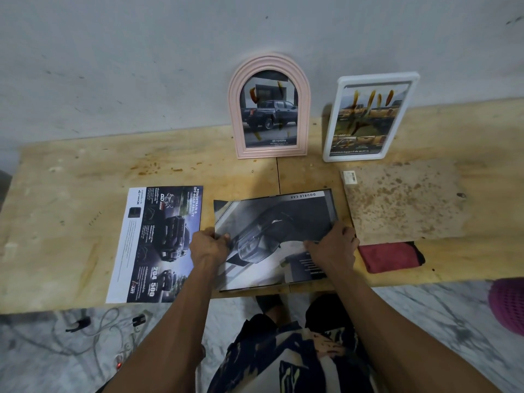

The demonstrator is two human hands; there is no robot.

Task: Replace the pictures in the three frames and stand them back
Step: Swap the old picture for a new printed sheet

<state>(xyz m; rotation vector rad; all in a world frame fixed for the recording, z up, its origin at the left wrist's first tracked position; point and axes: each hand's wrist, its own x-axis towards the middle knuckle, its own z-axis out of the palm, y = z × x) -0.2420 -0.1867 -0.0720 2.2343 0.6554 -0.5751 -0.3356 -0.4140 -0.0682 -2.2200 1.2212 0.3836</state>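
A dark car picture (272, 219) lies over a dark frame near the table's front edge, with only the frame's edges showing. My left hand (209, 243) pinches the picture's left edge. My right hand (334, 246) grips its right edge. A second car leaflet (158, 242) lies flat to the left. At the back, a pink arched frame (269, 66) and a white rectangular frame (411, 78) stand against the wall, each with a car picture inside.
A stained brown backing board (402, 199) lies flat on the right, with a folded red cloth (390, 256) in front of it. The wooden table (71, 177) meets the grey wall. Cables lie on the marble floor (85, 336) below. A pink basket (509, 304) sits at the far right.
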